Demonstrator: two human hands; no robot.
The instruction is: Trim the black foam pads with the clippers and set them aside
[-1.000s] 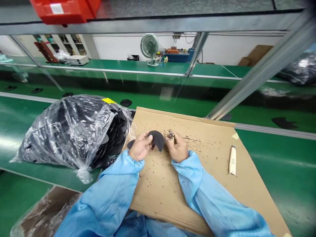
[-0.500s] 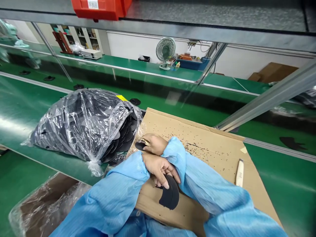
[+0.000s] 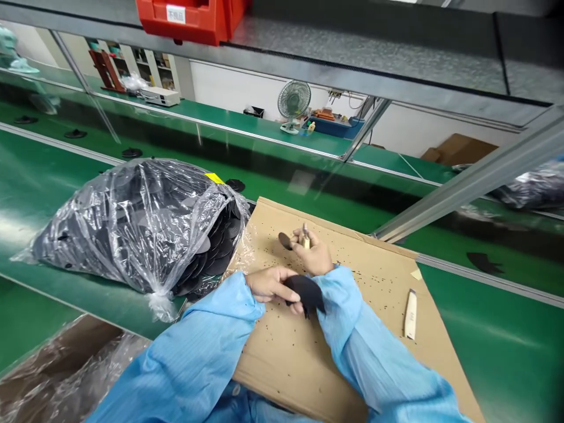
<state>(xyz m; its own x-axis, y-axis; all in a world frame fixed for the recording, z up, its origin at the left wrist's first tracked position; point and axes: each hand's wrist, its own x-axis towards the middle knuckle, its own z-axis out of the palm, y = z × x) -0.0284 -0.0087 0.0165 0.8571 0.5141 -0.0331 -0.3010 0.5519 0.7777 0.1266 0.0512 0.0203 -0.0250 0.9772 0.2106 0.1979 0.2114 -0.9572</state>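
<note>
My left hand [image 3: 275, 286] pinches a black, curved flat piece [image 3: 308, 292], maybe several stacked, beside my right sleeve. Just beyond it, my right hand [image 3: 316, 254] is closed around a small cream-handled tool [image 3: 305, 238], its tip pointing up. The same hand's fingers also hold a dark oval piece [image 3: 285, 240] by its edge. Both hands are over a cardboard sheet [image 3: 370, 352] strewn with tiny black scraps. To the left, a clear plastic bag [image 3: 127, 235] full of flat black pieces [image 3: 215, 247] lies with its mouth towards the cardboard.
A cream-handled knife [image 3: 410, 314] lies on the cardboard's right side. Several black pieces sit on the green surface behind, one of them [image 3: 484, 262] at right. A metal post [image 3: 449, 182] slants up at right to a shelf holding a red bin [image 3: 189, 20]. Plastic-lined cardboard [image 3: 66, 370] sits lower left.
My right hand has moved from the bag's mouth to the right and up over the cardboard, bringing the oval piece. My left hand has risen slightly and turned its curved piece. The view has shifted.
</note>
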